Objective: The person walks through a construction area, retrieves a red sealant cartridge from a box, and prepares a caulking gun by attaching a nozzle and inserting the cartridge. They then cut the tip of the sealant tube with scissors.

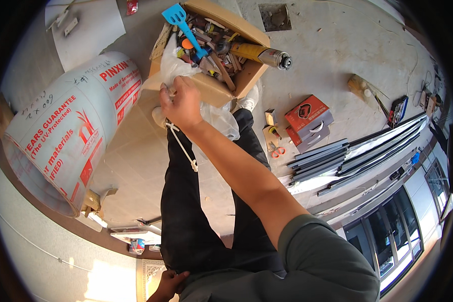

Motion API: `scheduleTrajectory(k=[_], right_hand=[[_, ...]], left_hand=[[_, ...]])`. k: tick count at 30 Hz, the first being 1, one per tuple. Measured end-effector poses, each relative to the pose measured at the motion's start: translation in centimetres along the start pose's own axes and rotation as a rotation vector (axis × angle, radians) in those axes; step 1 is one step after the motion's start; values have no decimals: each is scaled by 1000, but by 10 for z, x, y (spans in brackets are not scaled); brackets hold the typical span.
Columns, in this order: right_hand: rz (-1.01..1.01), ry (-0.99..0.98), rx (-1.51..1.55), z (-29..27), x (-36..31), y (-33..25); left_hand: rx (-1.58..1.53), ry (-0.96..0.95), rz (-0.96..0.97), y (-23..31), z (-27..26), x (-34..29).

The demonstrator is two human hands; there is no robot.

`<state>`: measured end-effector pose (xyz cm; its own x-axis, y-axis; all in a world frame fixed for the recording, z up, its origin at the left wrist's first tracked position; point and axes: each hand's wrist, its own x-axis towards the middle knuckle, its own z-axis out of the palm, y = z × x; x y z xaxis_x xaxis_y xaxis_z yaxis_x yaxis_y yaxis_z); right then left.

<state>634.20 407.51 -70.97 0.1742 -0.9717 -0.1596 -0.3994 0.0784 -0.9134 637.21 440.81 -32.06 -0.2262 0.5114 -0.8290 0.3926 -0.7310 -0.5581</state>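
Observation:
My right hand is closed, its fingers curled on a crumpled clear plastic bag. Part of the bag rests against the cardboard box, and more of it hangs to the right of my wrist. The open box holds many small mixed pieces, a blue slotted spatula and a yellow cylinder with a metal end. A white cord dangles below my right wrist. Beside my hip at the lower edge, my left hand shows only partly, a finger stretched out against my dark clothing.
A large roll of printed white sheet lies to the left. Right of my legs are a red box, orange-handled scissors and long dark metal profiles. A square hole opens in the floor beyond the cardboard box.

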Motion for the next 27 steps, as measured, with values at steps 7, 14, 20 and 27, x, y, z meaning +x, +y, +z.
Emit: scheduleTrajectory(k=[7, 14, 20, 27], right_hand=[[148, 70, -46, -17, 1, 12], [366, 134, 59, -68, 27, 53], [408, 108, 82, -87, 44, 81], [432, 129, 269, -75, 54, 84]], left_hand=[[40, 21, -7, 4, 3, 0], [70, -52, 9, 9, 5, -1], [62, -103, -56, 13, 0, 3], [-9, -150, -57, 7, -3, 7]])
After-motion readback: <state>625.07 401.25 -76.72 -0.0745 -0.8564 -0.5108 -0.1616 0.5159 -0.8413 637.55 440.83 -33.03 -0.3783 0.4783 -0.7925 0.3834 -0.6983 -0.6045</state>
